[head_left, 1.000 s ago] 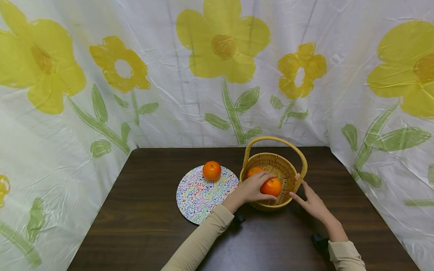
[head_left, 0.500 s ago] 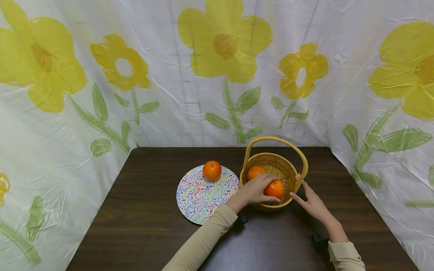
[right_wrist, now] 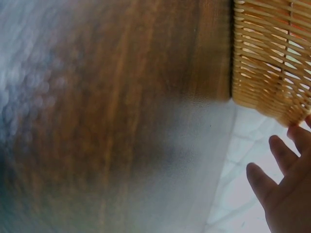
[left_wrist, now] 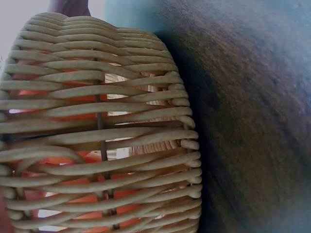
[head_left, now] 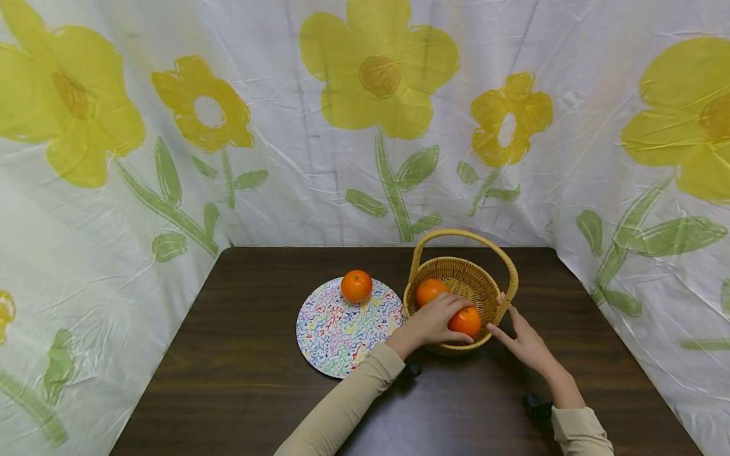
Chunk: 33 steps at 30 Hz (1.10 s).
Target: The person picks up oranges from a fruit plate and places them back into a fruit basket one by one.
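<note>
Inside the round wicker basket (head_left: 490, 288), my left hand (head_left: 436, 318) curls over an orange (head_left: 465, 322) at the near right side. A second orange (head_left: 431, 291) lies in the basket just behind that hand. My right hand (head_left: 527, 342) holds the basket's right rim by the handle base, thumb in front and fingers behind. In the right wrist view its other fingers (right_wrist: 282, 155) spread out beside the wicker. The left wrist view is largely filled by the basket wall (left_wrist: 97, 131), with orange colour showing through the gaps.
Left of the basket lies a round plate (head_left: 336, 335) with a multicoloured squiggle pattern. One orange (head_left: 356, 287) sits near its back edge. The basket's tall handle (head_left: 462, 233) arches overhead. A flower-printed curtain (head_left: 285, 190) hangs behind the dark wooden table (head_left: 239, 354).
My left hand has shifted slightly right and toward me inside the basket with its orange, uncovering more of the second orange. The right hand and basket stay in place.
</note>
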{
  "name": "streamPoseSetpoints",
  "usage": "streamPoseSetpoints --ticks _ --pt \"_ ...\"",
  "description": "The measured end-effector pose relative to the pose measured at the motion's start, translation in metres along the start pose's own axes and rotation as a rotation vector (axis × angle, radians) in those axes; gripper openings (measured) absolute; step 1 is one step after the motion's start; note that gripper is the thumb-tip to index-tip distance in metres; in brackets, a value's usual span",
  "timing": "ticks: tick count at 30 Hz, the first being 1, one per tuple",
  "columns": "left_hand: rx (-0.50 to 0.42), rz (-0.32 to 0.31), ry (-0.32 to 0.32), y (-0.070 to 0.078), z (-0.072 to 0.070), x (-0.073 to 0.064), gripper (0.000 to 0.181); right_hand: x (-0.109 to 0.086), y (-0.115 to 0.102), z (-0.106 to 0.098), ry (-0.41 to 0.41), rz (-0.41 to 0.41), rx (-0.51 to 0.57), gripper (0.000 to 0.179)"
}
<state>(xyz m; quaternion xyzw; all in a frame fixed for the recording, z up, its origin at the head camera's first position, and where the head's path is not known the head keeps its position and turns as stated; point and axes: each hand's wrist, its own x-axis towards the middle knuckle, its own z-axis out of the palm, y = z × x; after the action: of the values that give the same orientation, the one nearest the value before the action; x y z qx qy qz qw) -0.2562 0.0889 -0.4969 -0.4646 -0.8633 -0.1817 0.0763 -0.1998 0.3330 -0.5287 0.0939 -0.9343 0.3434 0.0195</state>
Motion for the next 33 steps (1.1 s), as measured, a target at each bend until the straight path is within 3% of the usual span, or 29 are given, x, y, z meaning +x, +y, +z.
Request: streamPoseSetpoints --ticks 17,25,33 --pt "0.031 0.023 -0.042 0.0018 0.0060 0.0062 0.068 0.0004 0.0002 0.0008 0.002 -0.001 -0.001 0.074" --pt "-0.001 0.005 -0.060 0.0031 0.0081 0.0090 0.063 0.0006 -0.0002 0.0001 -0.004 0.003 -0.001 0.076" --pt "-0.027 0.000 -0.039 0.0032 0.0067 0.0084 0.063 0.0009 -0.0011 -0.0003 -0.009 0.011 0.000 0.076"
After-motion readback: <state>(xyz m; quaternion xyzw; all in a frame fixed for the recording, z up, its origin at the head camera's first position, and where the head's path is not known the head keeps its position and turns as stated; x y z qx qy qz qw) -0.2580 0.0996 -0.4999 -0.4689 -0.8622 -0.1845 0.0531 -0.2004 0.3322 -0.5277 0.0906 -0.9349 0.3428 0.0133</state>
